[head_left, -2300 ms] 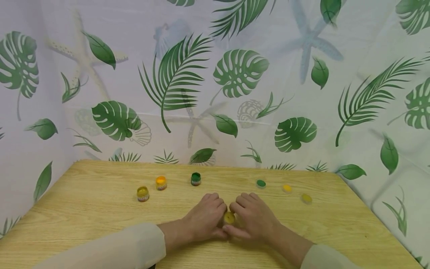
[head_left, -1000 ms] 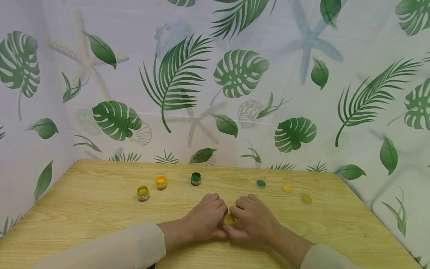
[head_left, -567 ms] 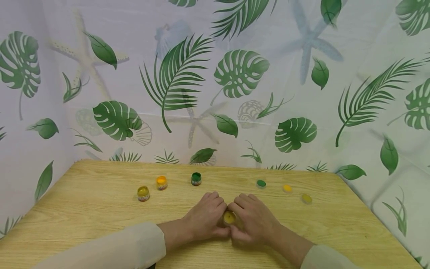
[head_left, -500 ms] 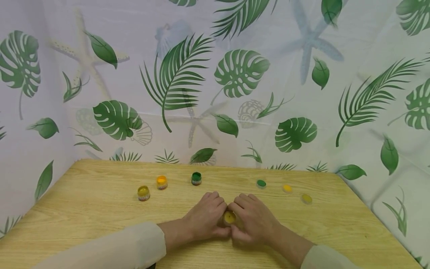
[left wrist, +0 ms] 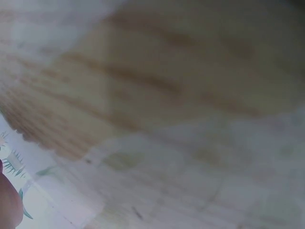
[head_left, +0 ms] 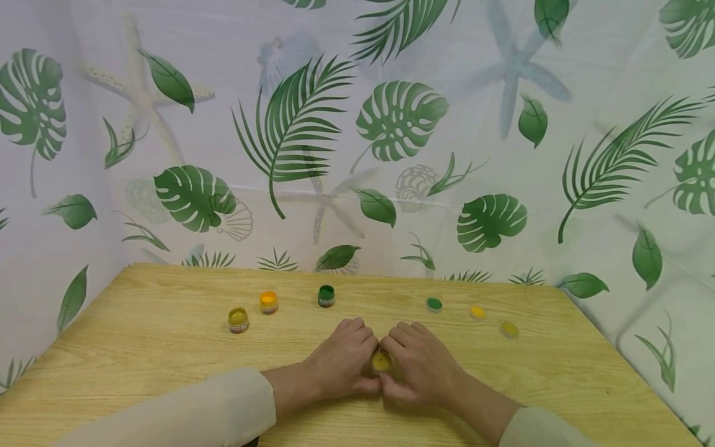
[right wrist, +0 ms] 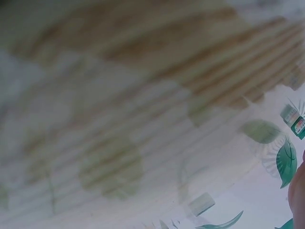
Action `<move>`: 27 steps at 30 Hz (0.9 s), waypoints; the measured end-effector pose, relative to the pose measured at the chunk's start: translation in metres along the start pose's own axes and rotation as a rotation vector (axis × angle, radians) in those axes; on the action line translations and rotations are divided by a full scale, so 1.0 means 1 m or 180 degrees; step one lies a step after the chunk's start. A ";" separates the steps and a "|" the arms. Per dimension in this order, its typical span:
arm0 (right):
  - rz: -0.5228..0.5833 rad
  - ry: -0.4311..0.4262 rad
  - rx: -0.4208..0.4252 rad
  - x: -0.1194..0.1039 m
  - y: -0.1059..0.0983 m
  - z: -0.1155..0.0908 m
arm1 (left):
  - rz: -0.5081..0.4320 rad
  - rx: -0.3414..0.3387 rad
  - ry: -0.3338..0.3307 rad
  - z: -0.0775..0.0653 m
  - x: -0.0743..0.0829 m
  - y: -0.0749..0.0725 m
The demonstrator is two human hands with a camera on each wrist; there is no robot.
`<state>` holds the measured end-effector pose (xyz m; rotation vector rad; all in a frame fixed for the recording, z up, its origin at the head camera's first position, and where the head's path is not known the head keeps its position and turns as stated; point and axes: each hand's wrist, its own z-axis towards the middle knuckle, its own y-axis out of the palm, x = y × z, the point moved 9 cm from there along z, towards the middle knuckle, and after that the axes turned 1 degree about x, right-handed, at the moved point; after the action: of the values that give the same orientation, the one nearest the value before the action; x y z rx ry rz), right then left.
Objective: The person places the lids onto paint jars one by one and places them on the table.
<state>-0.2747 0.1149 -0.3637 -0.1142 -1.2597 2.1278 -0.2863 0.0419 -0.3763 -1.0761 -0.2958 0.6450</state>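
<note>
Gripping small round yellow-topped pot point(head_left: 381, 361) between left hand point(head_left: 342, 361) and right hand point(head_left: 423, 365), with fingers point(head_left: 395, 347) curled in around it, over surface point(head_left: 167, 360), closer in than open green paint jar point(head_left: 326, 297).

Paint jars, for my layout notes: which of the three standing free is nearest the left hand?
The green jar, rightmost of these; the orange jar and olive jar stand farther from the left hand.

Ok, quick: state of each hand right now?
Left hand: fingers curled, holding the small round yellowish item.
Right hand: fingers curled, holding the same item.
</note>
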 end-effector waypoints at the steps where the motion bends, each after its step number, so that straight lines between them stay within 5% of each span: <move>1: -0.0002 0.0005 -0.0003 0.000 0.000 0.000 | 0.0010 0.0018 0.0014 0.000 0.000 0.000; 16: 0.0107 -0.0028 0.0147 0.000 -0.005 0.000 | 0.0165 0.0013 0.0149 -0.001 0.004 0.003; 27: 0.0223 0.0144 0.0088 0.007 -0.006 0.000 | -0.0098 0.0068 0.0031 0.000 0.000 0.001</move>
<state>-0.2770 0.1212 -0.3570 -0.1961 -1.2159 2.1890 -0.2868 0.0424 -0.3772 -1.0521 -0.2960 0.6142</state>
